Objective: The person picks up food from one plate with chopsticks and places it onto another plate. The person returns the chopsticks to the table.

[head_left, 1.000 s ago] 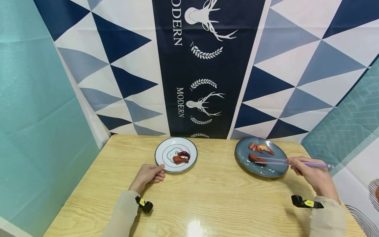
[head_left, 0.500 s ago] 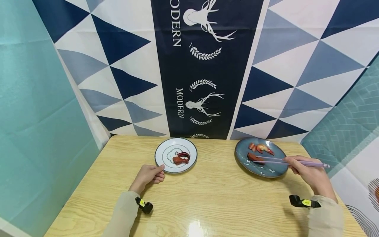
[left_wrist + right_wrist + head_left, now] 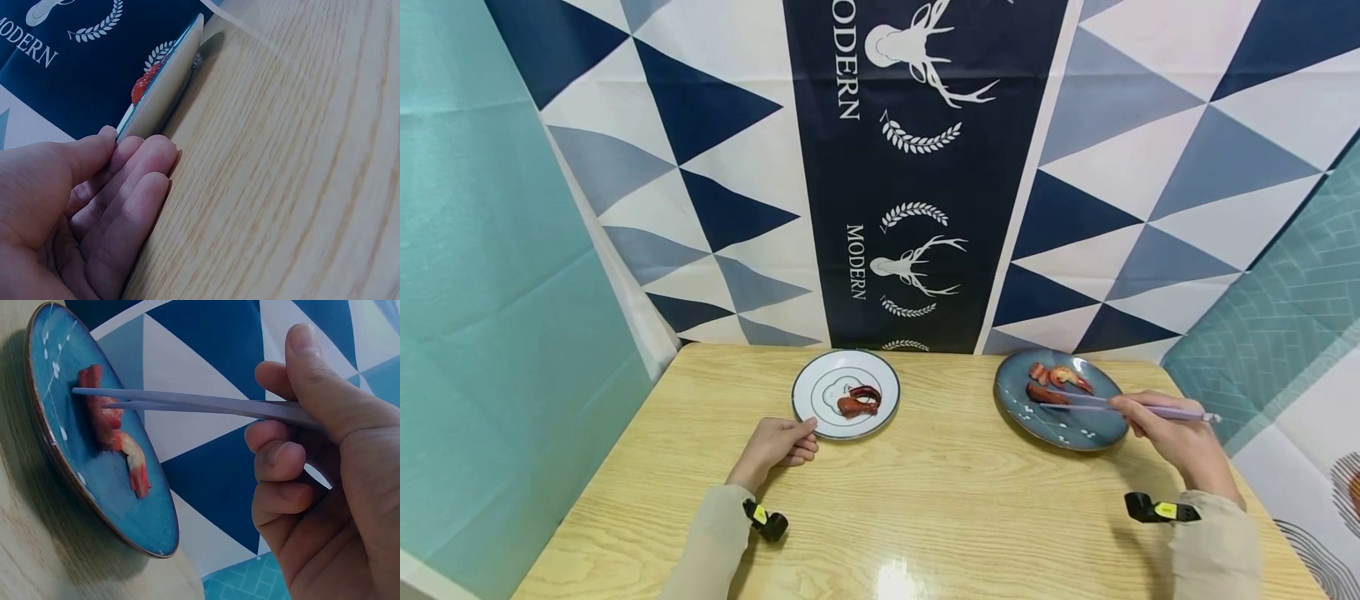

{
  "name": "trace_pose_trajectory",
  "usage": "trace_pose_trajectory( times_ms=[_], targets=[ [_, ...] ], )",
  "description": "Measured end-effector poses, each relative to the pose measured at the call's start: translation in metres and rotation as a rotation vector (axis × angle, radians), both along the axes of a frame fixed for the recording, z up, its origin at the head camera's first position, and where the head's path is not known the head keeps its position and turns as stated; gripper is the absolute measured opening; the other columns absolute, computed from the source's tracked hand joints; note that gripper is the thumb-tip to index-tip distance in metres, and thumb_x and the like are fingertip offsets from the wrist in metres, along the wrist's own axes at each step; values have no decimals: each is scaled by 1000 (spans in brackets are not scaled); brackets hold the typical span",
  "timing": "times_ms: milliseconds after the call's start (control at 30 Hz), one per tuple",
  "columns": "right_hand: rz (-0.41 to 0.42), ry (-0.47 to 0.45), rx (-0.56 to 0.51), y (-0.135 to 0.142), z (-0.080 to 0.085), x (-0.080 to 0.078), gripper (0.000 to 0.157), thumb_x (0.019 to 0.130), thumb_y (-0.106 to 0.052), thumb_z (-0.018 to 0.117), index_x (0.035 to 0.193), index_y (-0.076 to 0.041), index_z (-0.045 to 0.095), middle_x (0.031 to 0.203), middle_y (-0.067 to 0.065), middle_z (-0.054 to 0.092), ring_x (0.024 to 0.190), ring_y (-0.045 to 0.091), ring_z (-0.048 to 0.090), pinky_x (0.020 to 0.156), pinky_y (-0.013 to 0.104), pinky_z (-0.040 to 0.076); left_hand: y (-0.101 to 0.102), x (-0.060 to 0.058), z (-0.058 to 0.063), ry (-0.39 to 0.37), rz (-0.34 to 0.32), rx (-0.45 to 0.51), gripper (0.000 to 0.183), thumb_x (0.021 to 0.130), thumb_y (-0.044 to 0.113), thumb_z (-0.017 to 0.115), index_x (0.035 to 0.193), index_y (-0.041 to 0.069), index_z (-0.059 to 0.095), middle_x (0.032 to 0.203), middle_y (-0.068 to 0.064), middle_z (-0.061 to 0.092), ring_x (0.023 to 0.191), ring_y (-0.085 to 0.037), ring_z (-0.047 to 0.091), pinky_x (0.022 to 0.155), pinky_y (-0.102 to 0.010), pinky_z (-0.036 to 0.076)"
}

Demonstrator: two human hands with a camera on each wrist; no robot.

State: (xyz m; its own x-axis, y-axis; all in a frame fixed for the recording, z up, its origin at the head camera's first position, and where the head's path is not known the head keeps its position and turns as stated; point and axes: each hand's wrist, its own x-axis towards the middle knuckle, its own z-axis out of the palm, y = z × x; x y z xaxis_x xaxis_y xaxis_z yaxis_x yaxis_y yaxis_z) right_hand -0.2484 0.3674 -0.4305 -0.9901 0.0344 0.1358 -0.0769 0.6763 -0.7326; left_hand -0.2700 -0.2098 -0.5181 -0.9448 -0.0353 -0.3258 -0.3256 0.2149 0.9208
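blue plate looks glossy, ceramic | white plate looks smooth, glossy | lilac sticks look smooth plastic | table shows shiny wood grain | backdrop looks creased cloth

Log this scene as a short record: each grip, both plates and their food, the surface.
Left grip: holds white plate by its near-left rim
Right grip: holds chopsticks
Chopsticks: ends over brown piece; whether they pinch it is unclear
White plate: red food
Blue plate: brown piece, shrimp, small red piece
Surface: wooden table
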Motion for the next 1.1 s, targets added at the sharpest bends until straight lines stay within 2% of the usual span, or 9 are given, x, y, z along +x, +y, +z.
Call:
trace_pose_trajectory(
  times_ms=[200, 433, 667, 833, 967, 1100],
  targets=[
    [-36, 16, 36, -1, -4, -5, 47, 102, -48, 61, 89, -4, 67, 72, 2, 60, 69, 8, 49, 54, 29, 35, 0, 0, 0, 1, -2, 1, 38, 99, 36, 70, 87, 0, 77, 74, -5, 76, 62, -10, 72, 58, -23, 62],
    [-75, 35, 43, 0, -10, -13, 47, 104, -49, 58, 93, -4, 69, 71, -3, 60, 73, 5, 51, 56, 26, 37, 1, -1, 0, 1, -2, -8, 40, 98, 39, 71, 88, 1, 77, 75, -5, 76, 63, -11, 73, 59, -25, 62],
    [-64, 60, -19, -1, -12, -15, 50, 107, -49, 52, 103, -2, 70, 67, -2, 56, 70, 9, 48, 55, 31, 35, 1, -1, 1, 10, -7, -6, 40, 98, 39, 71, 88, 1, 77, 76, -6, 76, 63, -12, 73, 59, -25, 62],
    [-54, 111, 17, -3, -10, -17, 52, 109, -47, 47, 105, -2, 73, 69, 0, 60, 68, 9, 52, 57, 24, 39, 1, -1, 1, 11, -7, -3, 40, 98, 39, 72, 89, 1, 77, 76, -6, 76, 63, -12, 73, 59, -25, 62],
    [-92, 70, 34, -4, -8, -17, 58, 108, -52, 43, 107, -3, 73, 72, -3, 64, 68, 6, 55, 59, 20, 41, 0, -1, 1, 10, -7, -3, 39, 98, 39, 72, 89, 1, 77, 76, -6, 76, 63, -12, 73, 60, -25, 62],
    [-148, 48, -21, -5, -4, -16, 60, 106, -55, 45, 103, -4, 75, 68, -6, 64, 62, 5, 54, 56, 22, 40, 0, 0, 0, 4, -5, -1, 39, 98, 39, 72, 89, 1, 77, 76, -6, 76, 63, -11, 73, 59, -25, 62]
  ],
)
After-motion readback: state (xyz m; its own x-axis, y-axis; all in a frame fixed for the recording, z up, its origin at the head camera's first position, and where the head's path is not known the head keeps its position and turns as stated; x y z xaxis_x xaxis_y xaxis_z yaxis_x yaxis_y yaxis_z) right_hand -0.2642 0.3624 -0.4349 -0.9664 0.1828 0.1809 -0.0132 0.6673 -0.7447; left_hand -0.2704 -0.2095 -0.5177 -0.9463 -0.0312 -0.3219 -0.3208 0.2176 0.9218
